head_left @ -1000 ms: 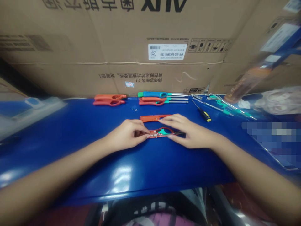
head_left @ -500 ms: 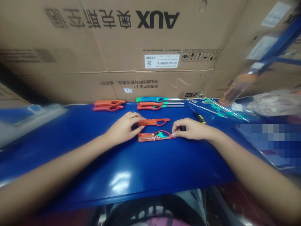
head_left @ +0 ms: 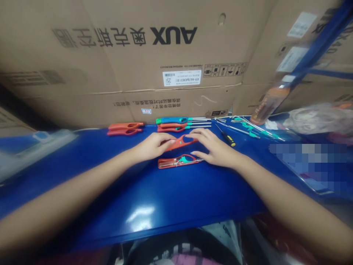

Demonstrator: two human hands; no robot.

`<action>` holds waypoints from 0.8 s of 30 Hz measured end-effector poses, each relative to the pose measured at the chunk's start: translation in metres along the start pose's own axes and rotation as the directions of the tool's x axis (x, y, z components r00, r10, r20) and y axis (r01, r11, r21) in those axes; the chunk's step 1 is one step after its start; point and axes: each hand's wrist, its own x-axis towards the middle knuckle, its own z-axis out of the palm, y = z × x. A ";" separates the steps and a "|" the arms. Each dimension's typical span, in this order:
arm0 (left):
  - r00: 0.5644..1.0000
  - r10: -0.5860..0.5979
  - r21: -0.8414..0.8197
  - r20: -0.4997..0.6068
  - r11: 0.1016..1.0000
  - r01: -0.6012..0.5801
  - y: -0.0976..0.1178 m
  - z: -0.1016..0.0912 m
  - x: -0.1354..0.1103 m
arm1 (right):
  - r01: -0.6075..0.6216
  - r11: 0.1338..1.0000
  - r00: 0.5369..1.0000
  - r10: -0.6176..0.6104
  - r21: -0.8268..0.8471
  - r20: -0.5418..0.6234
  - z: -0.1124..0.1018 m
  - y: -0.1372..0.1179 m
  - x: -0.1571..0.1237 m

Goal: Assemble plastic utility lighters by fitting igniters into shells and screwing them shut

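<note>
An orange lighter shell half (head_left: 178, 142) is held at its left end by my left hand (head_left: 153, 145), fingers and thumb closed on it. My right hand (head_left: 211, 147) has its fingers apart. Its upper fingers reach to the right end of that shell half, and its thumb hangs by the lower piece. That lower piece is an open lighter shell (head_left: 165, 163) lying on the blue table, with a green trigger part (head_left: 184, 159), a thin wire and a small tube inside. A metal rod sticks out at its right end, near my right thumb.
Behind my hands lie assembled lighters (head_left: 172, 127) and, to their left, orange shells (head_left: 124, 129). Back right are a yellow-black screwdriver (head_left: 228, 140), several metal rods with green parts (head_left: 248, 129), a bottle (head_left: 270, 105) and a plastic bag (head_left: 311, 119). A large carton (head_left: 124, 73) stands at the back.
My left hand has lifted and tilted the upper shell half. My right hand has left the lower shell's end and moved up to the upper half, its fingers spreading.
</note>
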 end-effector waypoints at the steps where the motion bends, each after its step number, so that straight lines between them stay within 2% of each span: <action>1: 1.000 -0.028 -0.067 0.003 0.997 0.028 0.006 0.001 -0.003 | 0.019 1.000 1.000 -0.019 0.000 0.004 0.001 -0.002 0.000; 4: 0.989 -0.100 -0.193 0.110 0.974 0.120 0.021 0.003 -0.014 | 0.030 0.998 0.999 -0.032 0.062 0.020 0.004 -0.009 0.002; 5: 0.989 -0.111 -0.200 0.095 0.971 0.129 0.025 0.003 -0.019 | 0.020 0.996 0.999 -0.023 0.092 0.025 0.005 -0.011 0.002; 8: 0.995 -0.088 -0.076 -0.040 0.993 0.085 0.028 0.005 -0.034 | -0.024 0.985 0.999 0.019 0.170 0.032 0.009 -0.014 0.001; 10: 0.997 -0.024 0.036 -0.076 0.999 0.026 0.025 0.006 -0.044 | -0.044 0.981 0.998 0.036 0.188 0.047 0.012 -0.015 0.001; 14: 0.993 0.107 0.202 -0.046 0.975 -0.095 0.018 0.011 -0.056 | -0.057 0.989 0.993 0.042 0.139 0.110 0.016 -0.016 0.001; 18: 0.995 0.096 0.313 0.011 0.945 -0.095 0.017 0.012 -0.059 | -0.050 0.998 0.985 0.043 0.037 0.167 0.018 -0.016 0.002; 24: 0.996 0.066 0.340 0.055 0.937 -0.081 0.018 0.010 -0.063 | -0.030 1.000 0.977 0.028 0.006 0.211 0.022 -0.018 0.003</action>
